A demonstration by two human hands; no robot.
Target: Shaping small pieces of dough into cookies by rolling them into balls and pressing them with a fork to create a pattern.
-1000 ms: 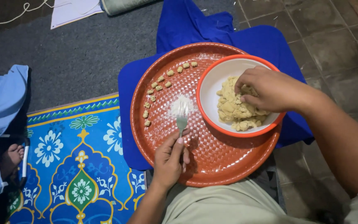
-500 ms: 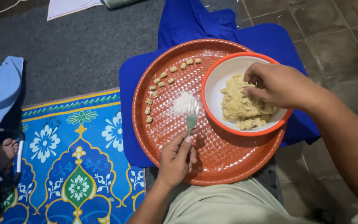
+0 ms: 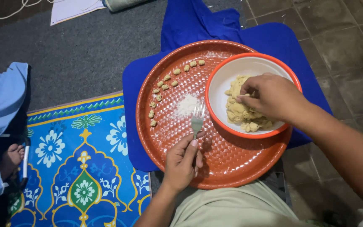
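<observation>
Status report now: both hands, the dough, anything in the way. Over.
Left hand grips fork, tines at flour pile. Right hand pinching dough in bowl. Small shaped pieces line tray rim. Nothing blocking.

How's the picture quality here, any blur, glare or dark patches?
Head view: evenly lit and mostly sharp; the tray shows fine glints across its texture but no strong glare. The left hand holding the fork and the right hand in the bowl are clear. The frame's lower corners fall dark.
</observation>
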